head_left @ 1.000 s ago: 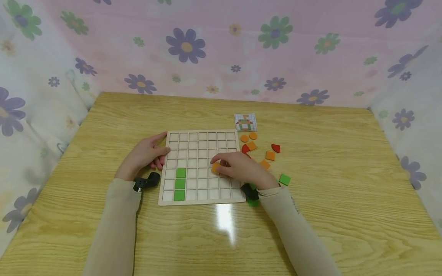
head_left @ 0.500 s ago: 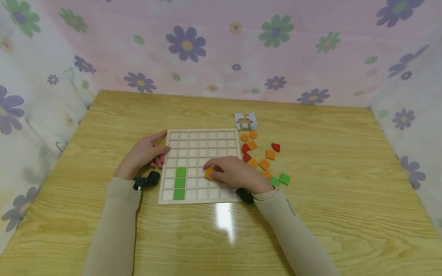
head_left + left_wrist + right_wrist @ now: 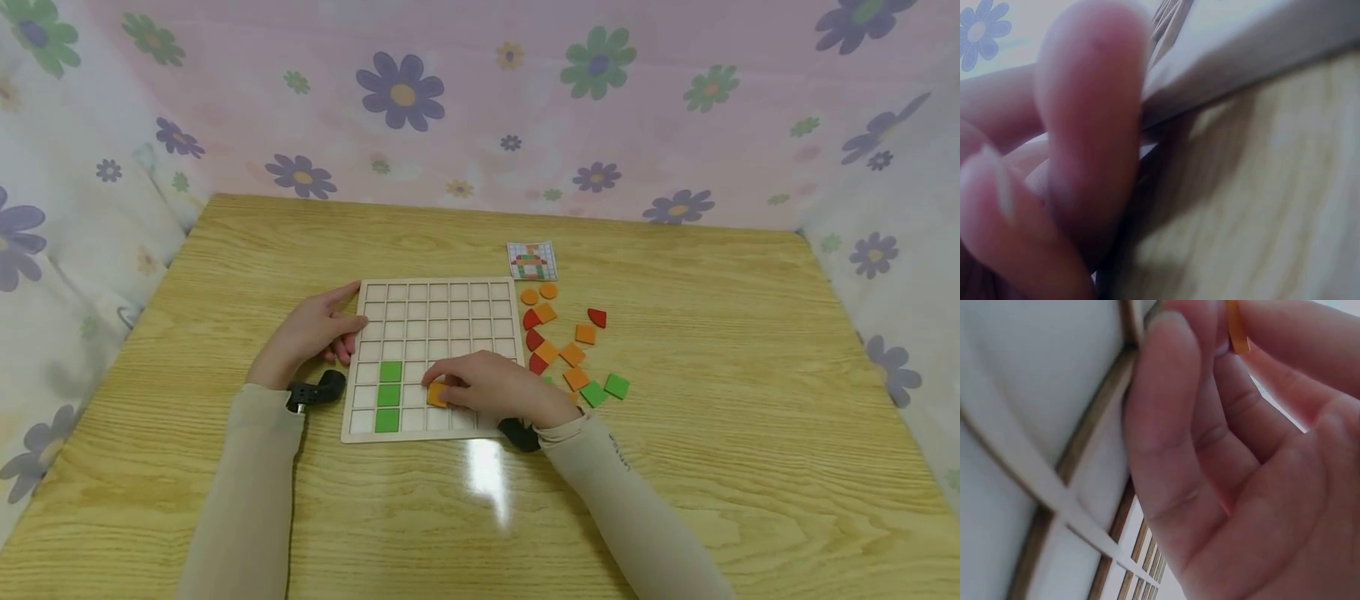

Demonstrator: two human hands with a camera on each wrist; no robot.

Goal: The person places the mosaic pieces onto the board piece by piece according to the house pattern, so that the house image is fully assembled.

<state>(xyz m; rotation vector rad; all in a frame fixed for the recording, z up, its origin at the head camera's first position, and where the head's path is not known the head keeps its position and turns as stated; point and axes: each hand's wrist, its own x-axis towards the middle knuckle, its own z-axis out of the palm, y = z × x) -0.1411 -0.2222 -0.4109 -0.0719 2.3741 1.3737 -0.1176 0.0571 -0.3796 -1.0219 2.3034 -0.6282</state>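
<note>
My right hand (image 3: 495, 385) pinches an orange square tile (image 3: 437, 394) between thumb and fingers, over the lower middle of the wooden grid board (image 3: 347, 417). In the right wrist view only a thin edge of the orange tile (image 3: 1238, 328) shows, and the fingertips are close to the grid's ridges. Several green square tiles (image 3: 389, 395) fill a short column of the board's cells. At the board's left side rests my left hand (image 3: 315, 329), index finger stretched to the upper corner and thumb on the rim. The left wrist view has its fingers (image 3: 1094, 119) close to the board's side.
Right of the board lie loose tiles: orange discs (image 3: 529, 297), orange squares (image 3: 585, 334), red quarter-circles (image 3: 597, 317) and green squares (image 3: 617, 386). A small pattern card (image 3: 532, 261) is at the upper right corner. Flowered cloth (image 3: 480, 108) stands behind the table (image 3: 712, 375).
The right hand has moved left and slightly toward the near side with the orange square tile, uncovering more loose tiles on the right. The left hand stays at the board's edge.
</note>
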